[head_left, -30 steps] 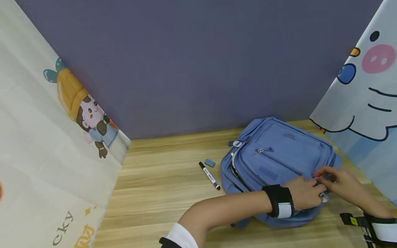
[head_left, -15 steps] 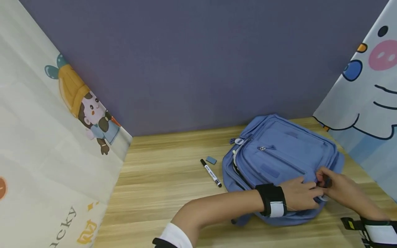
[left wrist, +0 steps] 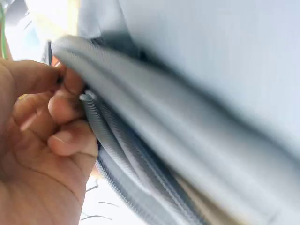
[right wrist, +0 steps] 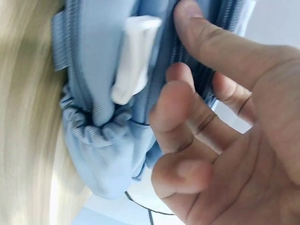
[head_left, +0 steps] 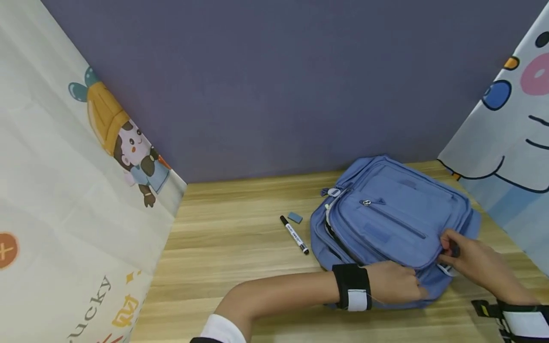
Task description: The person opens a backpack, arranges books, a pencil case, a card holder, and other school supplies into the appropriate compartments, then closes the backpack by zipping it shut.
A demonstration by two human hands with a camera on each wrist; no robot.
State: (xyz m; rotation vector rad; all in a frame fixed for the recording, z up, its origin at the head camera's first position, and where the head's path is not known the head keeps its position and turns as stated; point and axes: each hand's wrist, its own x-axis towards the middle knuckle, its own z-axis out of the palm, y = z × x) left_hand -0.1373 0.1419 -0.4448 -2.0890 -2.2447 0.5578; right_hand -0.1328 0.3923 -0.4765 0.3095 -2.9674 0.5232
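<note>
A blue backpack (head_left: 399, 209) lies on the wooden tabletop, its front pocket facing up. Along its near edge my left hand (head_left: 392, 282) has curled fingers. The left wrist view shows that thumb and fingers pinching a small dark piece, apparently a zipper pull (left wrist: 59, 80), beside parted zipper teeth (left wrist: 112, 136). At the bag's right corner my right hand (head_left: 476, 262) pinches the fabric edge between thumb and fingers. A white tag (right wrist: 136, 58) hangs beside that hand in the right wrist view. The left fingertips are hidden in the head view.
Left of the backpack lie a black-and-white marker (head_left: 294, 235) and a small blue-grey block (head_left: 295, 217). A dark panel (head_left: 274, 90) stands behind the tabletop (head_left: 223, 247). Printed white curtains hang on the left (head_left: 47, 157) and right (head_left: 519, 143).
My left hand has slid leftward along the bag's near edge, away from my right hand. The right hand stays at the corner, gripping the edge. The head view has shifted slightly.
</note>
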